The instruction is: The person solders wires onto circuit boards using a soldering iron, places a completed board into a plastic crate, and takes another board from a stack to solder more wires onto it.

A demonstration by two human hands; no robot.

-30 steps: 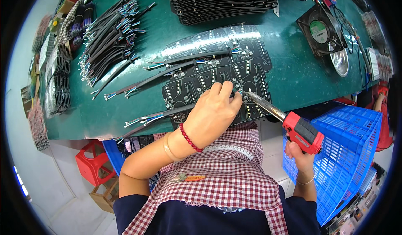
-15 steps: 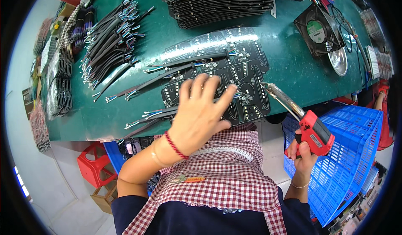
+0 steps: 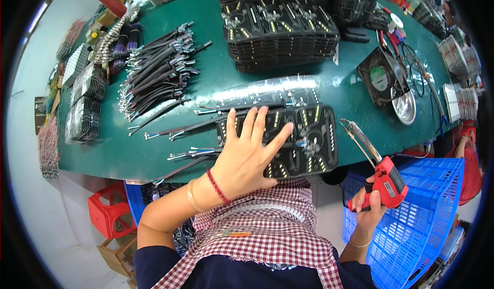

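My left hand (image 3: 244,158) lies over a panel of black circuit boards (image 3: 321,152) with its fingers spread. It holds nothing that shows, and part of the panel and its wires is hidden beneath it. Several dark sleeved cables (image 3: 198,125) with bare coloured wire ends run leftward from the panel. In my right hand (image 3: 371,206) is a red soldering gun (image 3: 387,185), gripped by its handle. Its long metal nozzle points up and left, and the tip is just off the panel's right edge.
Beyond the panel rises a stack of black boards (image 3: 280,42). A pile of sleeved cables (image 3: 157,73) lies at far left. To the right are a black fan (image 3: 378,75) and a round metal dish (image 3: 404,108). A blue crate (image 3: 427,186) stands below the green table's (image 3: 206,57) right edge.
The view has tilted, so the table sits lower in the picture. The soldering gun's tip is slightly farther from the panel's edge. My left hand stays spread over the boards.
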